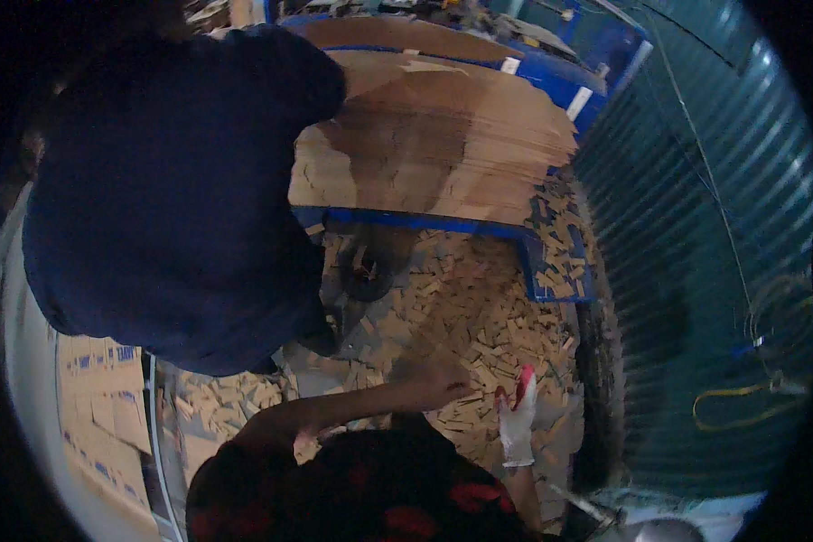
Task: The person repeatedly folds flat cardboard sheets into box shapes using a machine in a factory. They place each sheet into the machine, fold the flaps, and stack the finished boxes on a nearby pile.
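Observation:
My left hand (443, 387) is bare and reaches across in front of my body toward the right. Its fingers are dim and blurred, so I cannot tell whether they hold anything. My right hand (518, 411) wears a white work glove with red on the fingers and palm. Thumb and fingers stand apart, and nothing shows between them. The two hands do not touch. Beneath both lie many small cardboard scraps (479, 325), strewn over the floor.
A person in a dark top (181, 199) stands close at left. Ahead, a tall stack of cardboard sheets (415, 135) rests on a blue metal frame (425, 219). A green corrugated wall (696, 271) runs along the right, with a yellow cable loop (723, 395). Printed cardboard (104, 406) lies at lower left.

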Tool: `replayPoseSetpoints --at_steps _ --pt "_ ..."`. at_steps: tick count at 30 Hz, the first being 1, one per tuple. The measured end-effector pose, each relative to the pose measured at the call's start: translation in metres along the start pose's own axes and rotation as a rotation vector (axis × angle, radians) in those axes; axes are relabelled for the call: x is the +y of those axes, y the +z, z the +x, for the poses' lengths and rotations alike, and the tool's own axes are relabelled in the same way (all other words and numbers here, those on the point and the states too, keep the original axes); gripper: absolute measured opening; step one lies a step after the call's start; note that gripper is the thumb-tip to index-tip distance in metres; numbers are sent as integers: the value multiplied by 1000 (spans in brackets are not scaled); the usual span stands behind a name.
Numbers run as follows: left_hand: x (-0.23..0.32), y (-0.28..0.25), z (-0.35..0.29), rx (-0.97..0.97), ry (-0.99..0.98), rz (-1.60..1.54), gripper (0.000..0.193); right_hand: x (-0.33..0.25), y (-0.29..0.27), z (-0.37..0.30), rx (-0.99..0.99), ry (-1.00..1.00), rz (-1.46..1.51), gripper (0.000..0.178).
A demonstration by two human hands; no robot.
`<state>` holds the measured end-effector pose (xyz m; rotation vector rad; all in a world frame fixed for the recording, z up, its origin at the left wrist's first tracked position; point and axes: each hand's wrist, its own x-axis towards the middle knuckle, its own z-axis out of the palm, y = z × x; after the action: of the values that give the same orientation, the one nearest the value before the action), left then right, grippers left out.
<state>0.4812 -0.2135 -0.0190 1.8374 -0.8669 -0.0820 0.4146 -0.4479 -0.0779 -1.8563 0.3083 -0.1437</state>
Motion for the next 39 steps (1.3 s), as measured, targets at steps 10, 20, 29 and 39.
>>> replayPoseSetpoints --at_steps 10,20,29,39 --pt "-66 -111 47 477 -368 207 22 -120 57 262 -299 -723 -556 68" --pt "-175 -217 99 787 -639 102 24 -158 192 430 -292 -944 -756 67" --pt "-292 -369 128 1176 -769 -43 23 -222 249 622 -148 -1234 -825 58" --pt "-321 -488 173 1428 -916 151 28 -188 285 675 -158 -1027 -1045 70"
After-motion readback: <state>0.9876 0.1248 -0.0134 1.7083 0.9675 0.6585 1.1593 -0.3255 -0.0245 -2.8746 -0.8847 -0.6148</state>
